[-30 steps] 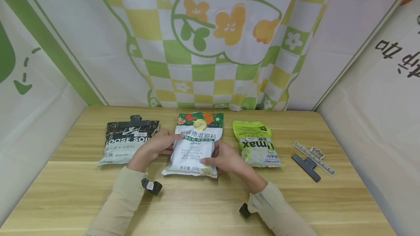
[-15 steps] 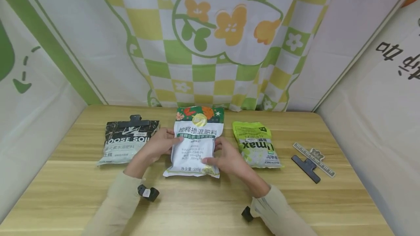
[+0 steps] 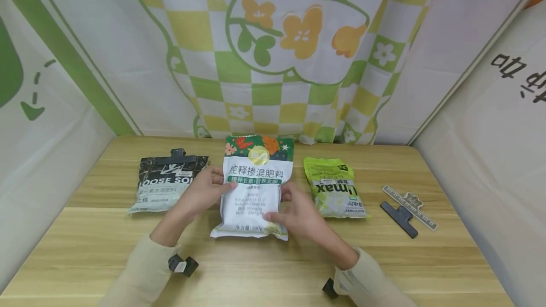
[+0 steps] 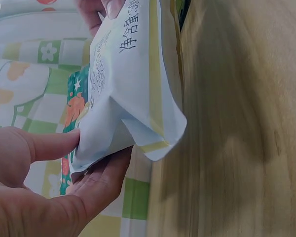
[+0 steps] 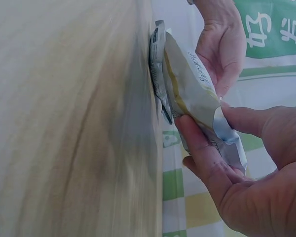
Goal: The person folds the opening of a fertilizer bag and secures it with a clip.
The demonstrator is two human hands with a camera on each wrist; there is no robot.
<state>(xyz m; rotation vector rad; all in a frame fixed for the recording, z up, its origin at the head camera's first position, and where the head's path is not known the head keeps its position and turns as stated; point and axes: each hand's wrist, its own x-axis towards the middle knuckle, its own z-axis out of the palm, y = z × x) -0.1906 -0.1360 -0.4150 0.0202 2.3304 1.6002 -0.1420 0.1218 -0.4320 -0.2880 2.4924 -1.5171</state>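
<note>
A white fertilizer bag point(image 3: 252, 203) with a green floral top stands out in the middle of the head view, its printed front facing me. My left hand point(image 3: 204, 188) grips its left edge, thumb on the front and fingers behind. On the other side my right hand point(image 3: 300, 214) pinches the lower right edge the same way. In the left wrist view the bag point(image 4: 123, 89) is held off the wooden table, which carries a shadow. Fingers of the right hand point(image 5: 266, 182) reach under the bag point(image 5: 192, 84) in the right wrist view.
On the left lies a black and pale "LOOSE SOIL" bag point(image 3: 159, 195) with a black clip point(image 3: 177, 157) on its top. A lime-green bag point(image 3: 330, 188) lies to the right. Beyond it are a loose black clip point(image 3: 398, 219) and a clear ruler-like clip point(image 3: 420, 214). A patterned curtain point(image 3: 273, 94) hangs behind.
The white fertilizer bag has been raised and brought slightly nearer, so it looks larger. Both hands moved with it, keeping their hold. The other bags and clips stayed in place.
</note>
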